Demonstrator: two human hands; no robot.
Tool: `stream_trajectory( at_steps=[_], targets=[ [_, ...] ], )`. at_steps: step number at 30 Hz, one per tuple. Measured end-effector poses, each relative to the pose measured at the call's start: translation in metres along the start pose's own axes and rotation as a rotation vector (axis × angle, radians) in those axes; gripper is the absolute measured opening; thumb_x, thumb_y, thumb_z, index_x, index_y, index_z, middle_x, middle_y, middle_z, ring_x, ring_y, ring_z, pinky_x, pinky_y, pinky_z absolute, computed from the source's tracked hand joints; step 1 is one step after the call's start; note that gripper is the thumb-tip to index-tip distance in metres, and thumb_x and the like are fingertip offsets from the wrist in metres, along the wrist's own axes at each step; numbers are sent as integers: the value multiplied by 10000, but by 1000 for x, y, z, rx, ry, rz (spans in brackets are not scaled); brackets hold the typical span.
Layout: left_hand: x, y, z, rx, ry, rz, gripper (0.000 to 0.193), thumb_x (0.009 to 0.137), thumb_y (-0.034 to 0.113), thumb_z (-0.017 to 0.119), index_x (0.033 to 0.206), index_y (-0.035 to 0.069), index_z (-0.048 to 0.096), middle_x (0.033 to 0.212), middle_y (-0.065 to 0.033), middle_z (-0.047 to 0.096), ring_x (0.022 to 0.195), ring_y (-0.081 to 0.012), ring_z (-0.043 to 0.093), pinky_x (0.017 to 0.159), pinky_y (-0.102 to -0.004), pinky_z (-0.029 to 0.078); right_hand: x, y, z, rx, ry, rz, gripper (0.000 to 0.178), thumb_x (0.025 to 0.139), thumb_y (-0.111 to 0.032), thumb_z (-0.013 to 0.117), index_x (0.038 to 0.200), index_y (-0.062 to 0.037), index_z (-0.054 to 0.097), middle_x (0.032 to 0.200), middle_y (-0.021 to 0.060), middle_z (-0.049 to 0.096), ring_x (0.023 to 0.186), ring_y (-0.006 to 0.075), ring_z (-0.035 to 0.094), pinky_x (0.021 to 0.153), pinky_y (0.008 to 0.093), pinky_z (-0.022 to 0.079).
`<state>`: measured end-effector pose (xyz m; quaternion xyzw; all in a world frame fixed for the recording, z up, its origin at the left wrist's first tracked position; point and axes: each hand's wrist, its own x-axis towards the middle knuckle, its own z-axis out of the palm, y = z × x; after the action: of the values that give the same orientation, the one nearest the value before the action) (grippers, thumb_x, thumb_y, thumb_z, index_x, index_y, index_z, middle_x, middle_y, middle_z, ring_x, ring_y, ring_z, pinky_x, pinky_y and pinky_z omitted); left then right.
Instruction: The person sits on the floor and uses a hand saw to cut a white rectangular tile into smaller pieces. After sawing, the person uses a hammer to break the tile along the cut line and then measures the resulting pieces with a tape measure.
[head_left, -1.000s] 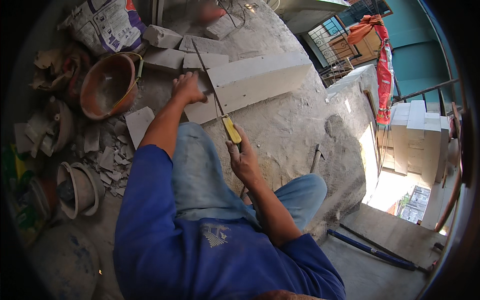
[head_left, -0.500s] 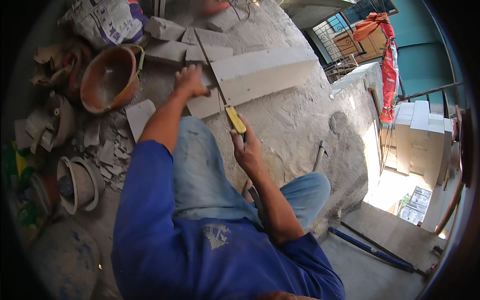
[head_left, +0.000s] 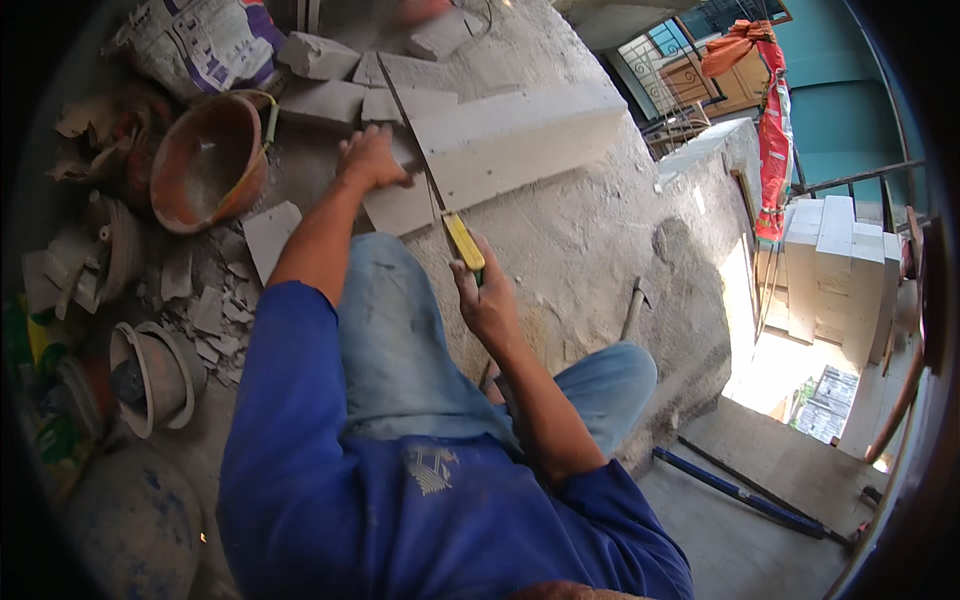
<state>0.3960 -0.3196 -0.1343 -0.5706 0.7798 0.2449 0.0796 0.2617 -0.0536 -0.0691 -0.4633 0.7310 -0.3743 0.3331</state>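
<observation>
A hand saw with a yellow handle (head_left: 463,241) is gripped in my right hand (head_left: 488,297), fingers wrapped round the handle. Its long thin blade (head_left: 412,130) points away from me and runs across a pale, long block. The larger part of that block (head_left: 520,135) lies right of the blade and a shorter part (head_left: 400,207) lies left of it. How deep the blade sits cannot be made out. My left hand (head_left: 372,160) rests on the shorter part, fingers apart and thumb toward the blade.
Broken block pieces (head_left: 325,103) lie beyond my left hand. To the left are an orange-brown bucket (head_left: 210,165), rubble (head_left: 215,318), nested bowls (head_left: 155,375) and a printed sack (head_left: 205,45). A hammer-like tool (head_left: 634,308) lies right of my knee. Blocks (head_left: 835,260) stand stacked far right.
The scene sits slightly farther left in the picture. My hands, the saw and the block keep nearly the same places relative to each other.
</observation>
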Motion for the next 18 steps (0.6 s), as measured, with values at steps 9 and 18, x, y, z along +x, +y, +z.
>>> stream_trajectory(
  at_steps=[9, 18],
  targets=[
    [-6, 4, 1, -16, 18, 8, 1162, 539, 515, 921, 1511, 78, 456, 1479, -119, 512, 1393, -332, 458, 1144, -491, 358, 9, -7, -7, -84, -45, 2, 558, 933, -181, 715, 1449, -77, 529, 1065, 271, 706, 980, 452, 697, 824, 453, 557],
    [-4, 4, -2, -7, 8, 20, 1166, 557, 525, 917, 1524, 81, 440, 1482, -126, 506, 1391, -344, 458, 1137, -500, 366, -129, -2, -78, -74, -109, 168, 559, 949, -98, 692, 1476, -69, 507, 1318, 210, 666, 1220, 365, 656, 1022, 402, 506]
  ],
)
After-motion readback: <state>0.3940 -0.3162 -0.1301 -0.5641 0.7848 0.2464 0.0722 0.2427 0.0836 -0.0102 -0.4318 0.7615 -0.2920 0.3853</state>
